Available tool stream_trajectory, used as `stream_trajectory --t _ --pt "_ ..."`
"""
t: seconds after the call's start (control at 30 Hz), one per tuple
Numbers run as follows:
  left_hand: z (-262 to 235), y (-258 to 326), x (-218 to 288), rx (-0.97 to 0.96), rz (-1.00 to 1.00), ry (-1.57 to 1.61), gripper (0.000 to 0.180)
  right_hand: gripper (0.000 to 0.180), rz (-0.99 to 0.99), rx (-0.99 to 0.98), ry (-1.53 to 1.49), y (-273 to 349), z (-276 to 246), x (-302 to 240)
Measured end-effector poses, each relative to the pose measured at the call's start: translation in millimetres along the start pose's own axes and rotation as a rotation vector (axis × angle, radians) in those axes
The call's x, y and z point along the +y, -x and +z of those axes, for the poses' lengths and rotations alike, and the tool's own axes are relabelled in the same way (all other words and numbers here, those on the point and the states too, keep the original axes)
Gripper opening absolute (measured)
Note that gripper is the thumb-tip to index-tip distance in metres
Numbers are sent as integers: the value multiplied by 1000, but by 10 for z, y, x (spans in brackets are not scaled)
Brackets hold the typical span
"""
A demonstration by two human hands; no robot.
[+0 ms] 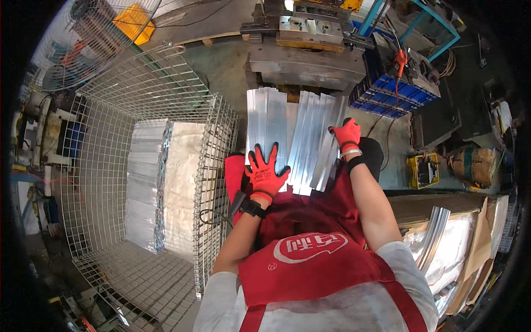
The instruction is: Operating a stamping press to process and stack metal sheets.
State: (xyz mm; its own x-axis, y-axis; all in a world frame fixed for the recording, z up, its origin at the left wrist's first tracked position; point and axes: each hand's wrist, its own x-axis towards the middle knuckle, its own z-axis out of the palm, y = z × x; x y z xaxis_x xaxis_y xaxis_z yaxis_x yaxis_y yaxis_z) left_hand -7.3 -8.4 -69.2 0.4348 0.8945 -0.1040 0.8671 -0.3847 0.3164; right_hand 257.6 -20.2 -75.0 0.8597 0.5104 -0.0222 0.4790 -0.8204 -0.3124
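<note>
Several long, shiny aluminium profile strips (298, 138) lie side by side across my lap, over the red apron. Their far ends reach toward the machine. My left hand (265, 172), in a red and black glove, rests with fingers spread on the near left part of the strips. At their right edge, my right hand (348, 135) wears a matching glove and has its fingers curled around the outermost strip (327, 166), which lies slightly slanted. The underside of that grip is hidden.
A wire mesh basket (102, 193) on the left holds stacked strips and a cardboard-coloured sheet (184, 188). Ahead stands a metal press (310, 61); a blue crate (387, 97) is right of it. Right lie a yellow bin (423, 170) and an open carton (481, 249) with more strips.
</note>
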Motion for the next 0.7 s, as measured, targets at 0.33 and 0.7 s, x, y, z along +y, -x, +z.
stream_trajectory --t 0.33,0.7 --pt "-191 52 39 143 198 -37 75 25 19 -230 -1165 -109 -592 -112" --pt "-618 48 781 -111 317 706 87 23 -218 -168 -1343 -3 -866 -662"
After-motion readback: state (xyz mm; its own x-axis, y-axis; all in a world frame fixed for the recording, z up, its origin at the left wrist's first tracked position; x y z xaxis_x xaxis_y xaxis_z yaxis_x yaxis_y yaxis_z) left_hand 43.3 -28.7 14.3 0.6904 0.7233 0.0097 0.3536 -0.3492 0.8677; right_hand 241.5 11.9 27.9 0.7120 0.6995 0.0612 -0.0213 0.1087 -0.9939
